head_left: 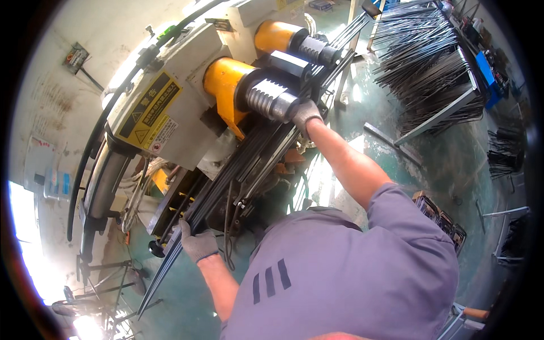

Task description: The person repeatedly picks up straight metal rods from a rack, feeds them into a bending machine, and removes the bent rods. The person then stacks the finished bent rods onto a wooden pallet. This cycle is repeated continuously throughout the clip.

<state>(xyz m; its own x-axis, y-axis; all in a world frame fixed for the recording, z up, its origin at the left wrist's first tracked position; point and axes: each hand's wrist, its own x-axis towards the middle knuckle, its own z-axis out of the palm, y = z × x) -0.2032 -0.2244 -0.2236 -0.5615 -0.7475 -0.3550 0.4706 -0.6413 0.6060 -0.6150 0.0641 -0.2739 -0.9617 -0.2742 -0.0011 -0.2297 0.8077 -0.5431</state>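
Long thin metal rods (164, 266) lie in a slanting bundle along the front of a machine, their lower ends jutting out at the lower left. My left hand (199, 245), in a grey knit glove, is closed at the edge of this bundle near its lower part; some fingers are hidden. Farther up, my right hand (306, 115), gloved too, reaches to the rods just beside the end of a grooved metal roller (273, 100). Its fingers are mostly out of sight, so their grip cannot be made out. The roller sits in an orange housing (225, 80).
A second grooved roller (317, 50) with an orange housing (277, 35) stands farther back. Yellow warning labels (148, 110) mark the machine's pale cover. At the right, a metal rack (445, 110) holds many loose rods. A dark cable (228, 226) hangs near my left hand.
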